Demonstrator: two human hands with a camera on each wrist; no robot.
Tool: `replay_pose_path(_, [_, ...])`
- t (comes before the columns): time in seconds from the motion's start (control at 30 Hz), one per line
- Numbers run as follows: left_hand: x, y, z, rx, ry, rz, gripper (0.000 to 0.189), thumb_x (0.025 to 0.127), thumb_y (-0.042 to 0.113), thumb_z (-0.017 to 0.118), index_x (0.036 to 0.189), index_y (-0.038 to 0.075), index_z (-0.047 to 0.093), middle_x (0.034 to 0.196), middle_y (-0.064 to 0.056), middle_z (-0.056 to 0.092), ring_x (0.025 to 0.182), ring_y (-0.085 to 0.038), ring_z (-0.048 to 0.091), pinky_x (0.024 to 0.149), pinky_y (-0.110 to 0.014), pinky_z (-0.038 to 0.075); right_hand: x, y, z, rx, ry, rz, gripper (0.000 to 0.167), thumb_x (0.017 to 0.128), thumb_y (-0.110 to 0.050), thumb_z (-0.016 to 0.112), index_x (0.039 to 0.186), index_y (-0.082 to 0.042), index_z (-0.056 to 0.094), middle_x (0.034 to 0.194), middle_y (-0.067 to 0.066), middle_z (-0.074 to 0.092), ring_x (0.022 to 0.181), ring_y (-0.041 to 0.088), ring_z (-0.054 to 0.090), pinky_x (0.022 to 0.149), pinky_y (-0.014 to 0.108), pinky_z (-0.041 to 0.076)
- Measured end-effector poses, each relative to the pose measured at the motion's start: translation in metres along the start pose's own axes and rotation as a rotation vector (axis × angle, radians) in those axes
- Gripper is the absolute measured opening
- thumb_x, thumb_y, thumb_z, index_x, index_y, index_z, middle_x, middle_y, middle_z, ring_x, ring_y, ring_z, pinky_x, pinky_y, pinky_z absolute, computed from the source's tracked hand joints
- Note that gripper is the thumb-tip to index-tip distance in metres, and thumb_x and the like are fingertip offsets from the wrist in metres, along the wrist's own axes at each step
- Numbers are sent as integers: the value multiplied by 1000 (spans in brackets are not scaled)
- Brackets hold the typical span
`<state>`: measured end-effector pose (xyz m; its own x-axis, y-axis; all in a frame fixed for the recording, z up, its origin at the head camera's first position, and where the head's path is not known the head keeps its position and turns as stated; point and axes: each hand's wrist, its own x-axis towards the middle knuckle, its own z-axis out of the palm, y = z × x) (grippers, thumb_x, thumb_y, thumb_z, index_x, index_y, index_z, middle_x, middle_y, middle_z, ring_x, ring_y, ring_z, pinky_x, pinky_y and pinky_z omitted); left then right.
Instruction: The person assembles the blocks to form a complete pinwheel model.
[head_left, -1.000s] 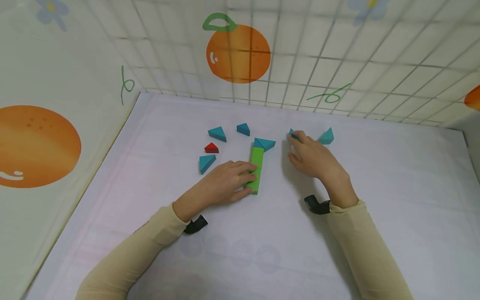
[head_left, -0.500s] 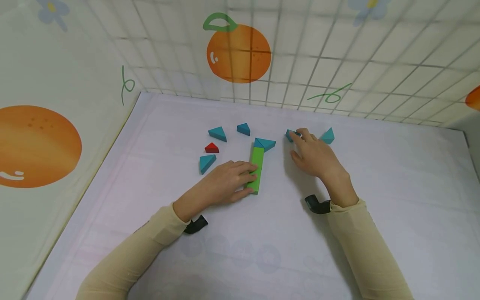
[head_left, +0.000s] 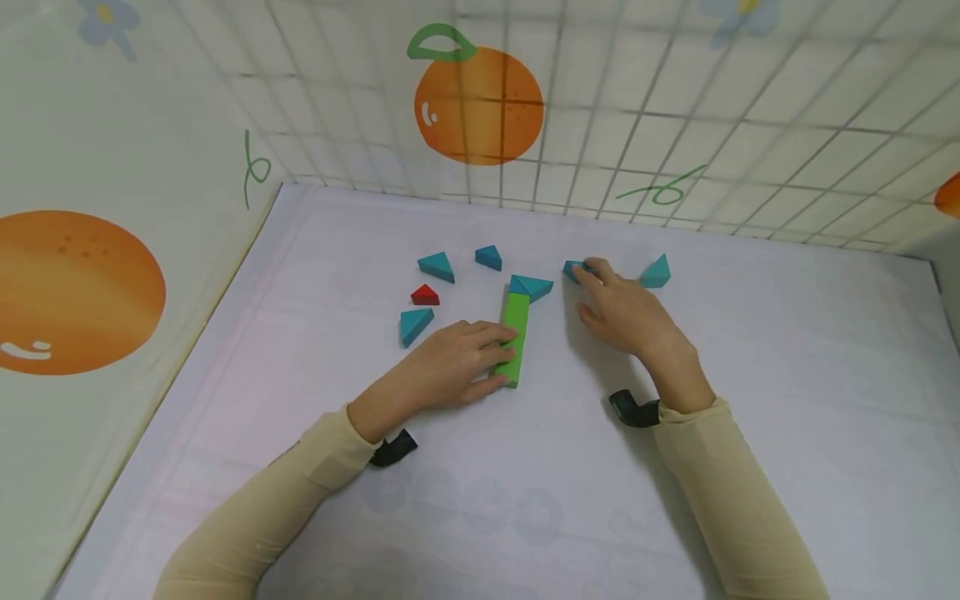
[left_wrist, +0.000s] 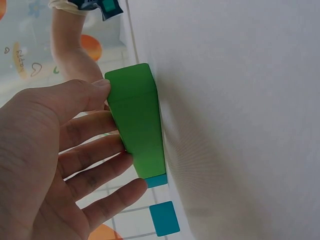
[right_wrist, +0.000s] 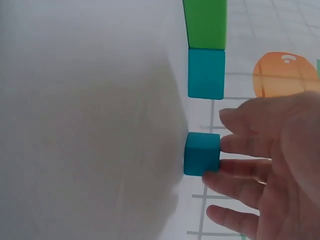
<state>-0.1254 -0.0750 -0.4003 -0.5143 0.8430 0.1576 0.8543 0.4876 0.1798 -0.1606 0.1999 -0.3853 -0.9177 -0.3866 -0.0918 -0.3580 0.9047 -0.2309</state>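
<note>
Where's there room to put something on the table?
Bare table lies between the sleeves, up to the green bar, and right of the right sleeve. It's crowded left of the bar: blue blocks and a red block sit near the left hand.

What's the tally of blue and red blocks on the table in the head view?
Blue blocks: 7, with the touching pair at the far end of the green bar as 2, and the partly hidden block at the right hand included
Red block: 1
Total: 8
</note>
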Motion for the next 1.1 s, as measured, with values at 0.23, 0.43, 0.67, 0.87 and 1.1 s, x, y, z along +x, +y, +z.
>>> replay_pose_path(0.23, [0, 1, -1, -18, -12, -3, 38, 88, 30, 74, 119, 8, 71, 132, -8, 62, 122, -23, 59, 98, -35, 52, 4, -1, 4, 8, 12, -26, 55, 98, -18, 54, 148, 2, 38, 155, 20, 34, 123, 47, 53, 101, 56, 45])
replay_pose_path(0.43, [-2, 1, 1, -4, -15, -4, 39, 88, 30, 73, 120, 9, 70, 132, -8, 62, 122, -22, 59, 98, -35, 52, 9, -4, 9, -27, 46, -80, 54, 99, -17, 54, 146, 4, 39, 152, 22, 38, 125, 40, 54, 109, 53, 39])
replay_pose_path(0.67, [-1, 1, -1, 12, -25, -16, 40, 89, 32, 72, 121, 9, 70, 133, -7, 61, 123, -22, 58, 98, -35, 52, 16, -8, 10, -24, 81, -114, 52, 98, -16, 54, 146, 1, 42, 153, 19, 40, 129, 37, 52, 108, 53, 40])
replay_pose_path(0.87, [1, 0, 1, 10, -23, -15, 39, 89, 32, 72, 120, 9, 70, 132, -7, 62, 122, -22, 59, 98, -35, 52, 17, -10, 14, -5, 79, -122, 53, 98, -17, 55, 146, -2, 42, 155, 15, 39, 131, 35, 51, 107, 52, 40])
replay_pose_path(1.1, [1, 0, 1, 7, -17, -18, 39, 89, 32, 72, 120, 9, 71, 132, -8, 62, 122, -22, 59, 97, -35, 52, 17, -12, 14, 29, 53, -127, 54, 97, -15, 55, 148, -3, 40, 157, 14, 35, 136, 34, 46, 110, 52, 37])
